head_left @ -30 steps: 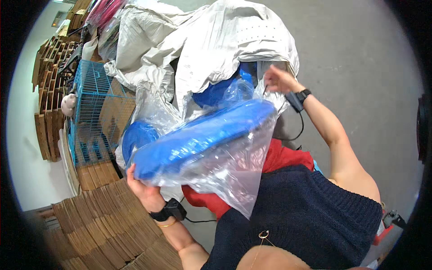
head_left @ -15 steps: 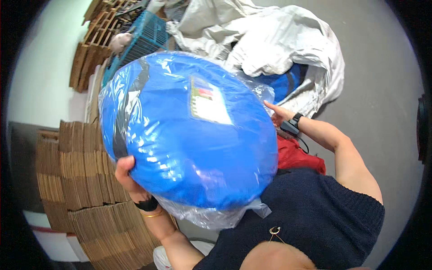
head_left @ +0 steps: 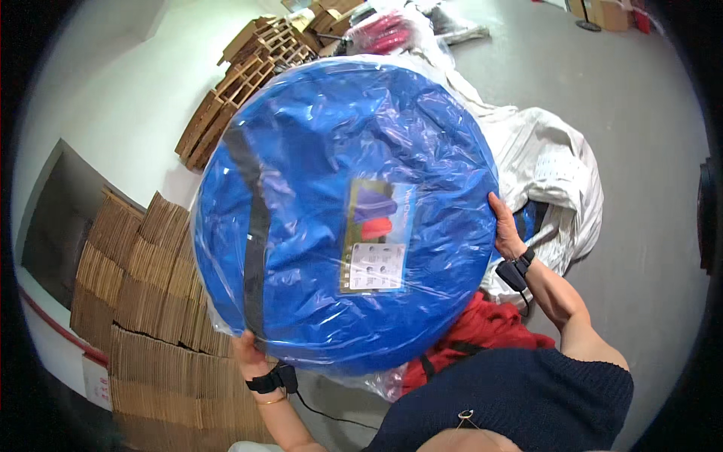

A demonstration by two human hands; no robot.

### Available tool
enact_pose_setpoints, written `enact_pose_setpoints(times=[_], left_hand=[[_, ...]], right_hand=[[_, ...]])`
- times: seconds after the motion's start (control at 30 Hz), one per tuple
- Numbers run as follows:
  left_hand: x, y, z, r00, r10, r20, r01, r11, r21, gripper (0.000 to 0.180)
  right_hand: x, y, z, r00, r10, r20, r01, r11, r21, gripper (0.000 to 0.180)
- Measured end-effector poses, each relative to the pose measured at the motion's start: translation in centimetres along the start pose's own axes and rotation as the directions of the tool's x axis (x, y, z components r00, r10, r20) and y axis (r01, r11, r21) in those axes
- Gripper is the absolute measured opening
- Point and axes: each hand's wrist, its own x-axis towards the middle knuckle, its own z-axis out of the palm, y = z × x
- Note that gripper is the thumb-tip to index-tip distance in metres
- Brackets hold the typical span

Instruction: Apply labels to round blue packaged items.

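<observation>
Far left from my view there's a big stack of flattened cardboard (head_left: 143, 301) leaning against the white wall (head_left: 128, 113), with more cardboard dividers (head_left: 241, 83) piled further back near the top. Moving in, my left hand (head_left: 248, 354) is down at the bottom edge of a big round blue bag (head_left: 339, 211), fingers curled onto the rim and pinching it through the clear plastic wrap (head_left: 226, 324); there's a black wrist strap (head_left: 271, 379) and a thin bangle just below it, with a cable trailing off. The bag pretty much fills the middle of the picture, held up flat-on toward the camera between both hands, off the floor. It has a dark strap (head_left: 252, 226) running down its left side and a printed card (head_left: 374, 235) tucked under the plastic near the middle. Below the bag there's a red cloth thing (head_left: 482, 339) bunched up just above my dark knit top (head_left: 527, 407). On the right, my right hand (head_left: 506, 230) is pressed against the bag's right edge, fingers spread along the rim gripping it, with another black strap (head_left: 518, 271) on that wrist. Behind that hand a big white sack (head_left: 557, 173) lies crumpled on the grey floor (head_left: 640, 113), with a bit of something blue showing inside it. Up top there's something pinkish-red in plastic (head_left: 388, 30), too blurry to make out.
</observation>
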Motion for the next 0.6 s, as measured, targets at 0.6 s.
enact_pose_setpoints(times=[0.6], left_hand=[[0.5, -1.2, -7.8, 0.968, 0.134, -0.211, 0.062, 0.687, 0.724, 0.048]], right_hand=[[6.1, -9.1, -2.9, 0.774, -0.302, 0.556, 0.63, 0.449, -0.634, 0.042]])
